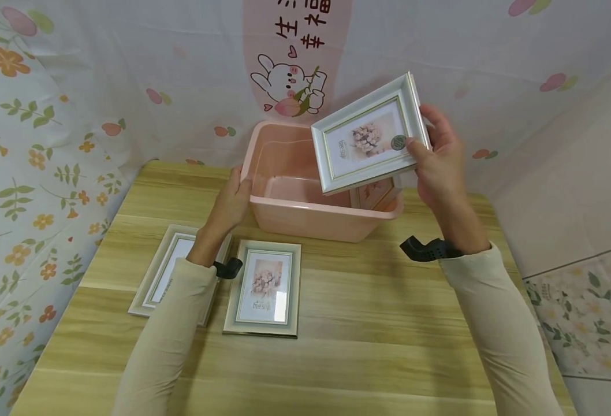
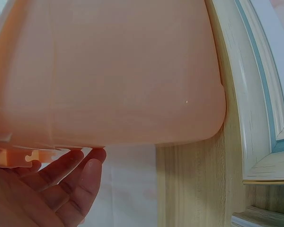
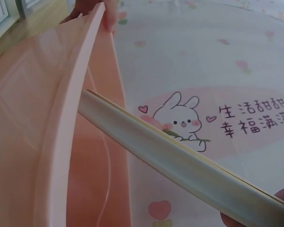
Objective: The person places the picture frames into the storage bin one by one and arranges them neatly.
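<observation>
My left hand (image 1: 231, 199) grips the left rim of a pink plastic storage bin (image 1: 310, 222); in the left wrist view its fingers (image 2: 80, 184) lie curled up against the bin's edge. My right hand (image 1: 443, 162) holds a white picture frame (image 1: 336, 173) by its right side, thumb on the front near a round sticker. Tilted, the frame hangs over the bin's right half; its edge (image 3: 180, 156) slants across the opening in the right wrist view. Inside the bin, at the right end, another picture frame (image 1: 375, 193) leans, partly hidden by the held one.
Two more picture frames lie on the wooden table (image 1: 357, 323): a cream one (image 1: 264, 289) in front of the bin and another (image 1: 167, 260) further left, partly under my left forearm. A patterned white cloth (image 1: 181, 58) hangs behind the bin and along the left side.
</observation>
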The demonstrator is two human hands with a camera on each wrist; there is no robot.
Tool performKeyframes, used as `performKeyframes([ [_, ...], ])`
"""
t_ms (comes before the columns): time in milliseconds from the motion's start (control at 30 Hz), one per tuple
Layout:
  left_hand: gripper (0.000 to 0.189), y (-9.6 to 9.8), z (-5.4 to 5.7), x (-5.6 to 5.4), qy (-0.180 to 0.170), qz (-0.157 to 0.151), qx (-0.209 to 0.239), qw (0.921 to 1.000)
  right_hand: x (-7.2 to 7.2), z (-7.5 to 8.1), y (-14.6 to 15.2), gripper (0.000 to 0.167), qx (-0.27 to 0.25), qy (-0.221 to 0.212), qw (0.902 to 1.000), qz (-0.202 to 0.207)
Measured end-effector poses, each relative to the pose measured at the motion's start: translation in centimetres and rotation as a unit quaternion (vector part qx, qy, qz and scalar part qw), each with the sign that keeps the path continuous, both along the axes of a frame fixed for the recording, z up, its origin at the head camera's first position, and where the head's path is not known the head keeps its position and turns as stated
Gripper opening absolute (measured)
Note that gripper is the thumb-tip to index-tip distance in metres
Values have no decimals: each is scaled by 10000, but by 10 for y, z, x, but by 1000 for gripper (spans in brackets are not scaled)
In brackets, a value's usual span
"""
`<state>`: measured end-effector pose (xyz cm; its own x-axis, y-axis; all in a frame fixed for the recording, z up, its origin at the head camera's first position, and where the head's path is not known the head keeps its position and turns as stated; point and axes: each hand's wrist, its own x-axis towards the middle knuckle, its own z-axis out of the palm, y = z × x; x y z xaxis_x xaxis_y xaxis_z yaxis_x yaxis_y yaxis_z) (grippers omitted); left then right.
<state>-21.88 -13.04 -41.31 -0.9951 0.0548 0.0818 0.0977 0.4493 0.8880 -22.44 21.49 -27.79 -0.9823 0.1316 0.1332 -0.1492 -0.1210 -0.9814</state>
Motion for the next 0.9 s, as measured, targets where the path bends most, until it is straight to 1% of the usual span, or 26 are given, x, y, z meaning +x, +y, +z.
performKeyframes([
  [133, 56, 0, 1, 0, -53, -37, -49, 10000, -2, -4, 0, 58, 416, -59, 9990, -166],
  [200, 56, 0, 1, -1, -96, -35, -79, 9999, -3, -6, 0, 59, 514, -129, 9983, -225],
  [300, 57, 1, 2, -1, -155, 5, -88, 9998, -4, -10, 0, 60, 744, -92, 9969, -242],
  [400, 56, 1, 2, 0, -180, 38, -111, 9998, -5, -14, 0, 61, 1001, 96, 9947, -222],
  [533, 55, 1, 2, 0, -187, 44, -70, 9998, -6, -19, -3, 62, 1513, 409, 9875, -193],
  [600, 56, 1, 2, 0, -193, 34, -46, 9998, -5, -21, -4, 62, 1878, 521, 9807, -190],
  [667, 56, 1, 1, 0, -198, 34, -48, 9998, -5, -22, -5, 62, 2298, 564, 9714, -211],
  [800, 56, 1, 1, 0, -194, 12, -44, 9998, -4, -24, -6, 62, 3140, 675, 9463, -362],
  [900, 55, 1, 1, 0, -184, 5, -55, 9998, -5, -26, -8, 61, 3570, 771, 9298, -460],
])
